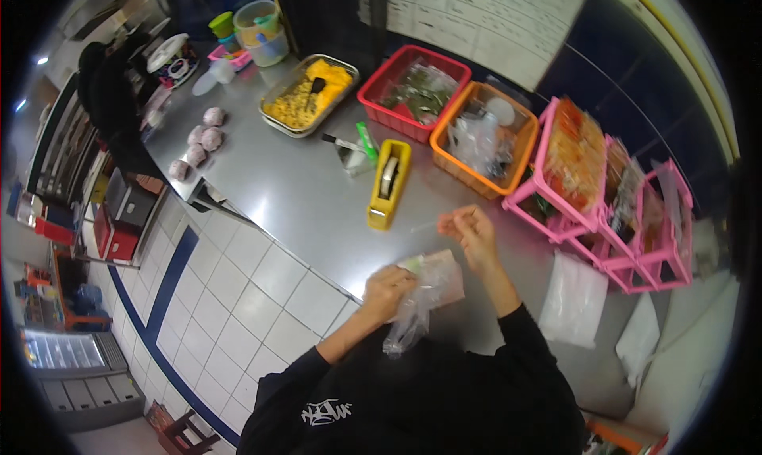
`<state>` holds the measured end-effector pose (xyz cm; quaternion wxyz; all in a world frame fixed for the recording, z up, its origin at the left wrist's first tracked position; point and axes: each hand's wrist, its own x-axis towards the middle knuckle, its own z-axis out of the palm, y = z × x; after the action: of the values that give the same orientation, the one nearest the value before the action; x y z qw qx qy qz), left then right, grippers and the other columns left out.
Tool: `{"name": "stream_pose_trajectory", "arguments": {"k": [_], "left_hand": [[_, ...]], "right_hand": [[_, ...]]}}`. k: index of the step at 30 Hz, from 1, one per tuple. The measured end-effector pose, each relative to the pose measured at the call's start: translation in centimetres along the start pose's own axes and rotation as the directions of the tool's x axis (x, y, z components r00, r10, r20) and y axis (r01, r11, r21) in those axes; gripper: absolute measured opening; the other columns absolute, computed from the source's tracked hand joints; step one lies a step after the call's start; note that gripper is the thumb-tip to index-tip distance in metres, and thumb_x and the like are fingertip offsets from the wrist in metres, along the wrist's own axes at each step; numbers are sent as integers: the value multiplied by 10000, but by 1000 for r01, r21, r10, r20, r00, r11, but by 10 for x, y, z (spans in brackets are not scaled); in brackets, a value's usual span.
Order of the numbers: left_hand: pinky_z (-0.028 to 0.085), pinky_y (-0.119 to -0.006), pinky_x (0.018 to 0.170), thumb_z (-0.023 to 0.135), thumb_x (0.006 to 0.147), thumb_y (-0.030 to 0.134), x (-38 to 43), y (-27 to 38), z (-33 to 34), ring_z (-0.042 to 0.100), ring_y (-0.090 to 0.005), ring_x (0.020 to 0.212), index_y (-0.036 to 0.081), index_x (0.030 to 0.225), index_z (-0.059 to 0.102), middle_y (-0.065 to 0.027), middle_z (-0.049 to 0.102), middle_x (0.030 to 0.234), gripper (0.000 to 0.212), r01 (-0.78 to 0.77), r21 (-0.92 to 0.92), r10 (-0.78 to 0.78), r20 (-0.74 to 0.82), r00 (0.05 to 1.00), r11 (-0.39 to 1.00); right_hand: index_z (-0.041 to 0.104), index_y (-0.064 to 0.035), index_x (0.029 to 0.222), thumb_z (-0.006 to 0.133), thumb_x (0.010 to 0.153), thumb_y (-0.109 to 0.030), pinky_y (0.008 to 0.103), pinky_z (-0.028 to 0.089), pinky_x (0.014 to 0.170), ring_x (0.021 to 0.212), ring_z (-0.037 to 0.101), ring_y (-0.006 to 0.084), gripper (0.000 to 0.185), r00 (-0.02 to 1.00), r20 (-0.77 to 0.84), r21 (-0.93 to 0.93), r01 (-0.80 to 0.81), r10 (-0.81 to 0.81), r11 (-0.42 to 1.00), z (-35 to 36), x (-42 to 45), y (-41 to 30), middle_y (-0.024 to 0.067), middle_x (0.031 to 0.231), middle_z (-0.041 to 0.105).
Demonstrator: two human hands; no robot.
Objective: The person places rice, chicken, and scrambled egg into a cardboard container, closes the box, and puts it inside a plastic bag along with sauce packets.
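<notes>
My left hand (pixel 386 294) grips the top of a clear plastic bag (pixel 408 330) near the table's front edge. Against the bag lies a pale, flat, paper-like piece (pixel 450 276); I cannot tell whether it is inside. Pinched in the fingers of my right hand (pixel 473 237) is a short strip of clear tape (pixel 424 226), raised to the right of the bag. A yellow tape dispenser (pixel 380 199) with a roll in it stands just beyond both hands. Behind it lie a green marker (pixel 367 142) and a black-capped marker (pixel 343 141).
On the steel table (pixel 286 187) stand a steel tray of yellow food (pixel 309 94), a red basket (pixel 381 111), an orange basket (pixel 470 172) and pink racks (pixel 571 228). Several wrapped balls (pixel 211 138) sit at left. Plastic bags (pixel 574 300) lie at right. A person (pixel 113 103) stands far left.
</notes>
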<state>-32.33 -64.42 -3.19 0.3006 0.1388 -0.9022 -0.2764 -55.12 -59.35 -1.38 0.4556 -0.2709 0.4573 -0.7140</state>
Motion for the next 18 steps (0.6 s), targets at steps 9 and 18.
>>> {"name": "stream_pose_trajectory", "arguments": {"k": [9,18], "left_hand": [[522,-358,655,609,687,23,6,8,3,637,-284,794,15,802,640,-110,632,839,120,-18,-45,15,-58,998,999],[542,-282,634,707,801,100,20,4,-2,655,-145,751,-56,915,637,-78,661,906,205,625,-438,-559,285,778,646]], "right_hand": [[513,-36,1032,506,972,-86,323,525,846,945,636,188,78,977,-24,91,-207,210,974,-3,-93,54,134,1086,641],[645,17,945,585,873,48,306,511,862,943,638,191,99,974,160,-188,192,-163,963,9,-100,52,132,1059,652]]}}
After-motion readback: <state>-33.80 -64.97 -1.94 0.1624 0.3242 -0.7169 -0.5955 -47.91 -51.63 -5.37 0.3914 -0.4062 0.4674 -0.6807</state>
